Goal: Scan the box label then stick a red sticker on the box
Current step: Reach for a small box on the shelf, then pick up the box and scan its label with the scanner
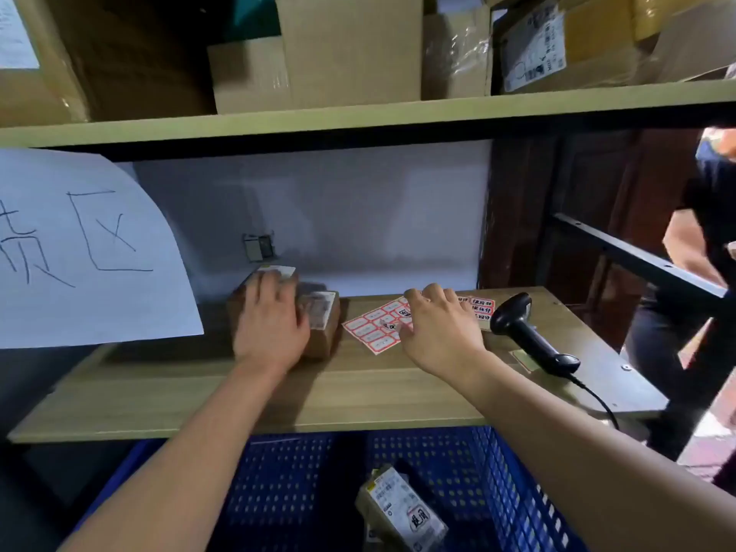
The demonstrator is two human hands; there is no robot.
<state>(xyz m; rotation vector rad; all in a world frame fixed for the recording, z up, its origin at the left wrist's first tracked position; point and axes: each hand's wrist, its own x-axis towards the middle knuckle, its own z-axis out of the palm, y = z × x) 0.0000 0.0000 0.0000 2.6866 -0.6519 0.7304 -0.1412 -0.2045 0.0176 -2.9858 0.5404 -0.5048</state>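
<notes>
Wooden shelf (199, 396) holds our small brown cardboard box (322, 332), light and stiff; left hand (271, 324) presses flat on top, right hand (438, 328) pinches at the thin red-bordered sticker sheet (368, 330).

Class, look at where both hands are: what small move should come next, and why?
Probably peel one red sticker off the sticker sheet: the right hand already rests on it, the left hand steadies the box, and the scanner lies set aside.
</notes>
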